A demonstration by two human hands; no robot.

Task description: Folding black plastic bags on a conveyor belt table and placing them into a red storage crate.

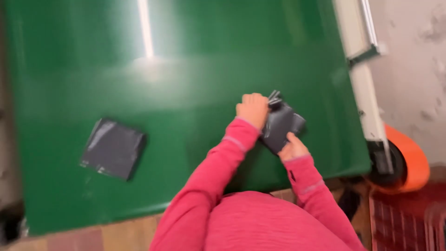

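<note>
- Dark grey plastic pouch, gripped between both hands above green table surface, near its right edge.
- Left hand fisted over pouch's upper end; right hand pinching lower corner.
- Second dark grey flat packet lying well apart, at left.
- Orange wheel beside table's right edge.

dark plastic bags: 2 – one flat, one held | hands: 2 – left, right | green table: 1 | orange roll: 1
</note>
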